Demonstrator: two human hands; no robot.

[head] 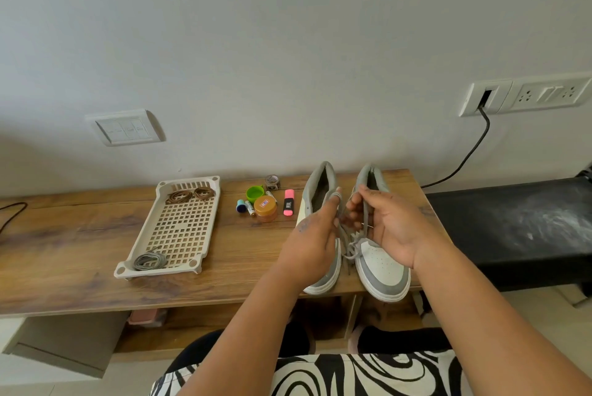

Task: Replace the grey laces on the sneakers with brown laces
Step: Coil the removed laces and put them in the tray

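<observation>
Step in hand, as judged: unlacing right shoe (381, 254). Left hand (315, 235) and right hand (389, 222) both pinching grey lace (352, 245) above shoe. Left of shoe: tray (179, 225) with brown laces (189, 194) and one grey bundle (150, 261). Next: pulling lace free from eyelets.

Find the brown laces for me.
In the head view, the brown laces lie coiled at the far end of the cream tray, left of the sneakers.

- Desk (80, 235) is showing matt wood grain.
- Tray (179, 229) is looking like perforated cream plastic.
- Sneakers (381, 264) are showing smooth white and grey panels.
- Grey laces (350, 243) are looking like woven cloth.
</observation>
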